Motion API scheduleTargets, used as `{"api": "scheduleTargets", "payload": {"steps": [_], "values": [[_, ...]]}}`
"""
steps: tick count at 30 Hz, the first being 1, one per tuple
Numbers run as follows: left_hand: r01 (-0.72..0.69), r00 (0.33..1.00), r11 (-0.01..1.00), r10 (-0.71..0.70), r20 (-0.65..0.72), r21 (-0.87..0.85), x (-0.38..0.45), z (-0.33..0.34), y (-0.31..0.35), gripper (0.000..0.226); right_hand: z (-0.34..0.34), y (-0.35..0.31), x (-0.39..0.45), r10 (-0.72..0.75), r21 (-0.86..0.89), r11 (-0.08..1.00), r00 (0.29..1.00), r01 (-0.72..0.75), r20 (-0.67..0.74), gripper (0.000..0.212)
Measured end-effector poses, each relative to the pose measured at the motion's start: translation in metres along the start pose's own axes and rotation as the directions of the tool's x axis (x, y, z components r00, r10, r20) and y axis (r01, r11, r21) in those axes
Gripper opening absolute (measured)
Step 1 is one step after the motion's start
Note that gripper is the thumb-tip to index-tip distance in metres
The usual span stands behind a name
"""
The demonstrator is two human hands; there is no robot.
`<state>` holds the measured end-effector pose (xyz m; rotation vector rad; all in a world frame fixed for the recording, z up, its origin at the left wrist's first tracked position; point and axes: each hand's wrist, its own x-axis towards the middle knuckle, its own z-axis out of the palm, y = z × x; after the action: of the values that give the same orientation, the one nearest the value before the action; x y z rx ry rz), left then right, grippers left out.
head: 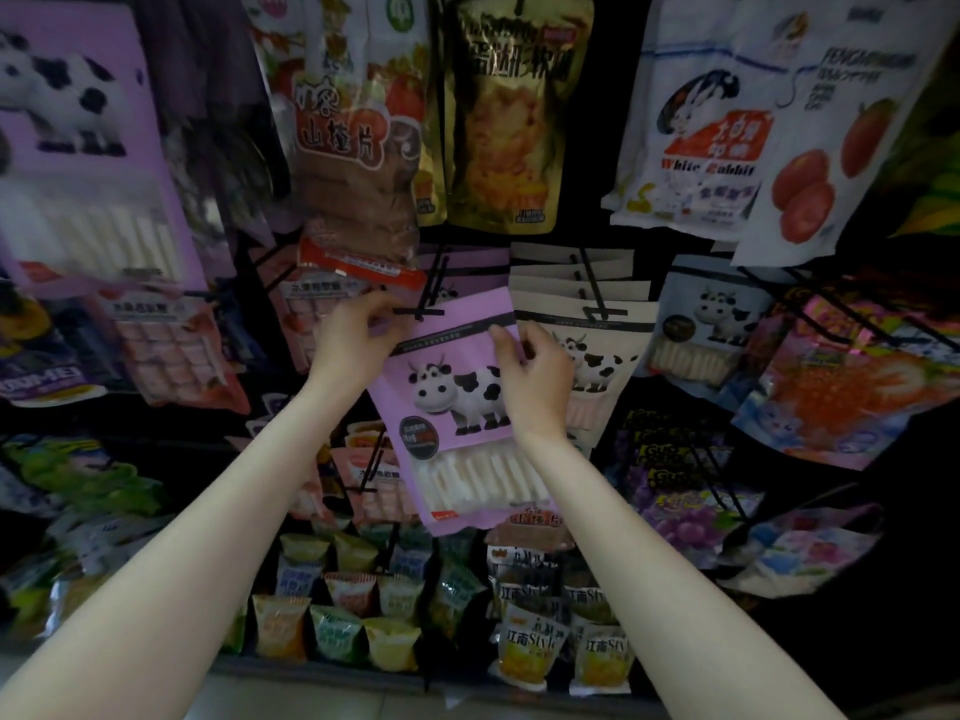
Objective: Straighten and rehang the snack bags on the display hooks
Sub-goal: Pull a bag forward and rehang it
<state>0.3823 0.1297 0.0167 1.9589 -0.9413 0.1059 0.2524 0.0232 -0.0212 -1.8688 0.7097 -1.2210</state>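
A purple snack bag (457, 423) with a cartoon cow and white sticks hangs tilted in the middle of the rack, its top edge at a black display hook (426, 309). My left hand (358, 340) pinches the bag's top left corner beside the hook's tip. My right hand (535, 371) grips the bag's upper right edge, thumb on the front. More purple bags sit behind it on the same hook.
A row of cream cow bags (587, 324) hangs on the hook to the right, a blue cow bag (706, 324) beyond. A hawthorn bag (353, 163) and a gold bag (509, 122) hang above. Small packets (363, 615) fill a shelf below.
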Motion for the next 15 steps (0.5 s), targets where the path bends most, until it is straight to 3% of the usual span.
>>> {"api": "scheduleTargets", "payload": {"steps": [3, 15], "values": [[0.048, 0.999, 0.999, -0.048, 0.005, 0.0, 0.007, 0.004, 0.001, 0.023, 0.002, 0.001, 0.006, 0.028, -0.004, 1.0, 1.0, -0.028, 0.007, 0.039], [0.025, 0.998, 0.998, -0.029, 0.061, 0.06, 0.017, 0.006, -0.001, 0.026, 0.005, 0.005, 0.008, 0.174, 0.012, 0.984, 0.983, -0.176, 0.064, 0.048]]}}
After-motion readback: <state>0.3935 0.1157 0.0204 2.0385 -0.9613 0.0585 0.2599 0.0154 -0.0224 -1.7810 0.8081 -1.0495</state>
